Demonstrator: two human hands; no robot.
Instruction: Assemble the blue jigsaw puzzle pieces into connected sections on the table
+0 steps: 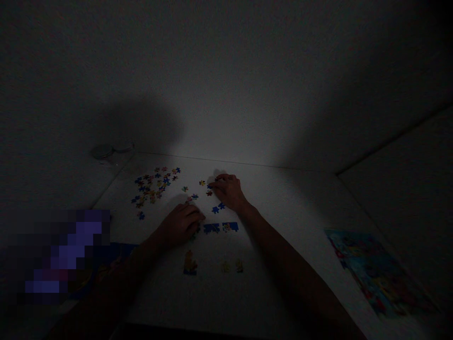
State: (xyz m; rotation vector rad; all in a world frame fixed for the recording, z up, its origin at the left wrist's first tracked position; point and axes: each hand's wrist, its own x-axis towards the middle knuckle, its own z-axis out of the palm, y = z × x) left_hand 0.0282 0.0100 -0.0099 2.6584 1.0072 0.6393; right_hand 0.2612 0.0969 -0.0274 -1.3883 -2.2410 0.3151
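The scene is dim, which blurs small details. My right hand (229,191) is at the far middle of the white table, fingers curled and fingertips closed on a small blue puzzle piece (209,186). A dark red piece (209,193) and a yellow piece (202,182) lie beside those fingertips. My left hand (181,222) rests low on the table with loosely bent fingers apart, and I see nothing held in it. Just right of it are joined blue pieces (211,228) and another joined strip (230,226). Two loose blue pieces (215,209) lie between the hands.
Many loose puzzle pieces (152,189) are spread at the back left. Nearer me sit a joined orange-yellow section (190,263) and two yellowish pieces (225,267). A colourful picture sheet (378,271) lies at the right. A blue printed item (118,250) is partly behind my left arm.
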